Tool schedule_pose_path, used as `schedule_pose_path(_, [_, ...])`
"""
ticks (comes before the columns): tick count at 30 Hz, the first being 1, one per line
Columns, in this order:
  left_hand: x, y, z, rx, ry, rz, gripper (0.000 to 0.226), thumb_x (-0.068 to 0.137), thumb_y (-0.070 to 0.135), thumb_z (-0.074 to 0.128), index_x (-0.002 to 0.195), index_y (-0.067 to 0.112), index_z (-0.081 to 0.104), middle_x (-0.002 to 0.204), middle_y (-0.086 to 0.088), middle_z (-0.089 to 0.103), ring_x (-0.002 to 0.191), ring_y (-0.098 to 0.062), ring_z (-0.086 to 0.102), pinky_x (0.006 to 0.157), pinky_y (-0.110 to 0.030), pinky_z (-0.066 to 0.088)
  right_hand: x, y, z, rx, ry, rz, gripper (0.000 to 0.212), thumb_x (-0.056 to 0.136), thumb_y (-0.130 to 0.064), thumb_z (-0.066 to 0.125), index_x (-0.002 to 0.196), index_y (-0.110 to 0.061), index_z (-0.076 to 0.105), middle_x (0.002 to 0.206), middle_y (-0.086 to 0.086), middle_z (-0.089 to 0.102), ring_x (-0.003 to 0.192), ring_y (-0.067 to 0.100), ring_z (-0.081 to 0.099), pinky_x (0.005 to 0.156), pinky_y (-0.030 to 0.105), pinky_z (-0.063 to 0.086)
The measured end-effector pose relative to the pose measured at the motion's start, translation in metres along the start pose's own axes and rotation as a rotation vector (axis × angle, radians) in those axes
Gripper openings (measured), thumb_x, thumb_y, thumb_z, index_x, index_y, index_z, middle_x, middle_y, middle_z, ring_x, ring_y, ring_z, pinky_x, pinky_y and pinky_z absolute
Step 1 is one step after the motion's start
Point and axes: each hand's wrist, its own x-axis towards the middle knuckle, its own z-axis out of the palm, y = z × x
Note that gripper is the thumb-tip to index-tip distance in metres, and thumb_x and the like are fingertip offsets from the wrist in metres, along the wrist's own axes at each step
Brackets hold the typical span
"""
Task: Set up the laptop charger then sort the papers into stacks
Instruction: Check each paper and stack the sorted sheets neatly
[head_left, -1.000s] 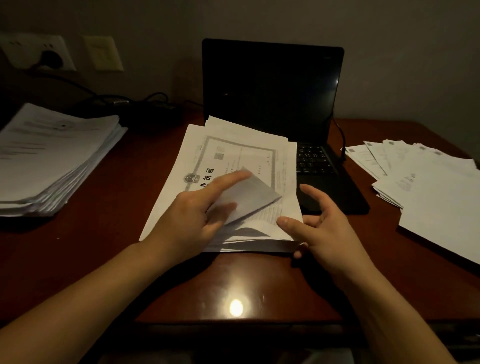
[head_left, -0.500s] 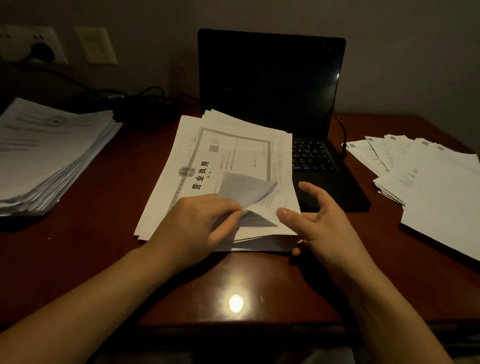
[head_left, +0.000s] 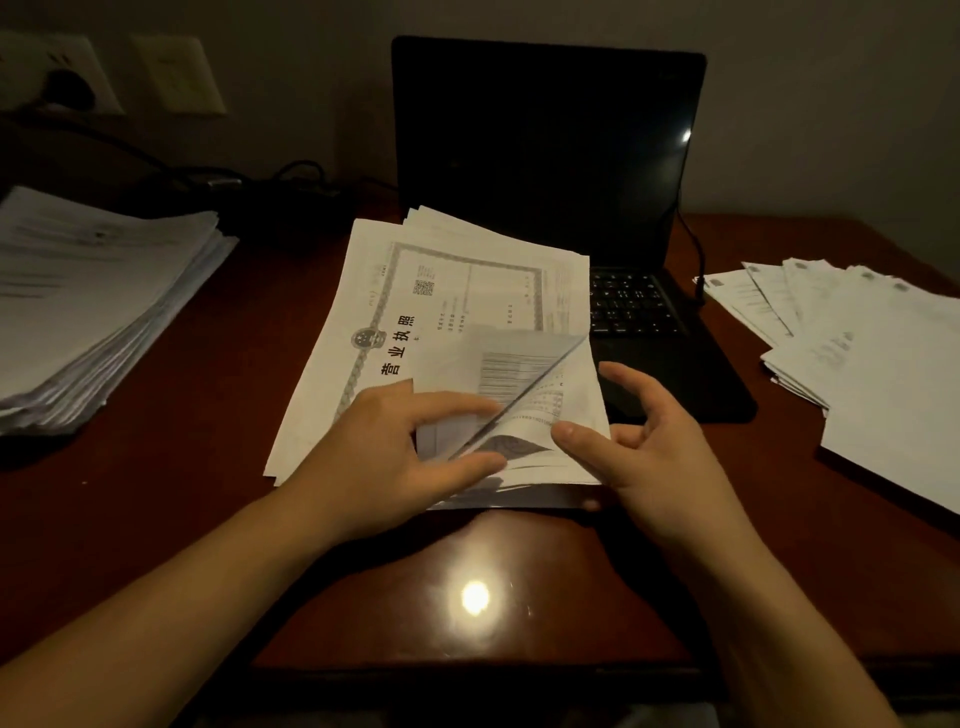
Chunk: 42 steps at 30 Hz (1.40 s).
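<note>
Far left on desk (head_left: 171, 499): thick paper stack (head_left: 98, 296). From wall socket (head_left: 67, 83), charger cable (head_left: 291, 174) running right toward open laptop (head_left: 545, 145), far centre. Centre pile (head_left: 447, 291) overlapping keyboard; left hand (head_left: 384, 457) pinching turned-up corner of top sheet (head_left: 498, 364). Right hand (head_left: 660, 447) loosely spread, thumb touching pile's near right edge. Right: fanned papers (head_left: 857, 353).

Dark wooden desk (head_left: 171, 519), laptop (head_left: 550, 156), three paper stacks (head_left: 93, 291)
</note>
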Motion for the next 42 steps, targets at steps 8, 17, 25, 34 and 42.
schedule_pose_path(8, [0.002, 0.004, 0.002, 0.026, 0.102, 0.049, 0.017, 0.091, 0.041, 0.067, 0.103, 0.034, 0.076, 0.098, 0.034, 0.059, 0.103, 0.022, 0.051, 0.078, -0.001, 0.046, 0.001, 0.005, -0.005, 0.004, -0.002, 0.018, 0.049, 0.091, -0.025, 0.070, 0.131, -0.038, 0.043, 0.088, -0.007, 0.078, 0.079, 0.016, 0.076, 0.055, 0.029, 0.059])
schedule_pose_path(17, [-0.002, 0.003, -0.006, -0.050, 0.106, 0.093, 0.017, 0.083, 0.050, 0.068, 0.091, 0.035, 0.072, 0.097, 0.024, 0.065, 0.109, 0.016, 0.054, 0.077, -0.005, 0.051, 0.018, -0.012, -0.014, 0.016, -0.077, 0.230, 0.077, 0.092, -0.074, 0.031, 0.102, -0.011, 0.074, 0.100, 0.012, 0.077, 0.087, 0.029, 0.075, 0.055, 0.033, 0.055])
schedule_pose_path(25, [-0.006, 0.001, 0.001, 0.046, 0.103, 0.083, 0.040, 0.088, 0.033, 0.067, 0.128, 0.036, 0.063, 0.124, 0.012, 0.055, 0.120, -0.003, 0.047, 0.093, -0.005, 0.044, 0.032, -0.026, -0.019, -0.393, -0.084, 0.154, 0.022, 0.098, -0.032, 0.062, 0.091, -0.018, 0.077, 0.077, -0.008, 0.076, 0.083, 0.013, 0.074, 0.071, 0.029, 0.054])
schedule_pose_path(34, [0.003, 0.028, -0.018, -0.156, -0.181, 0.056, 0.097, 0.083, 0.062, 0.067, 0.146, 0.065, -0.007, 0.146, 0.045, 0.022, 0.128, 0.017, 0.040, 0.088, 0.003, 0.038, 0.038, -0.029, -0.036, 0.020, -0.057, 0.158, 0.029, 0.099, 0.000, 0.055, 0.116, -0.017, 0.070, 0.105, 0.003, 0.077, 0.090, 0.017, 0.076, 0.063, 0.029, 0.061])
schedule_pose_path(42, [0.042, -0.021, -0.083, -0.502, 0.257, -0.741, 0.064, 0.090, 0.038, 0.070, 0.146, 0.017, 0.049, 0.135, -0.007, 0.063, 0.114, -0.020, 0.062, 0.089, -0.033, 0.047, 0.042, -0.024, -0.049, 0.293, -0.173, -0.022, 0.040, 0.094, -0.007, 0.060, 0.132, -0.019, 0.062, 0.123, 0.011, 0.072, 0.112, 0.031, 0.070, 0.086, 0.048, 0.060])
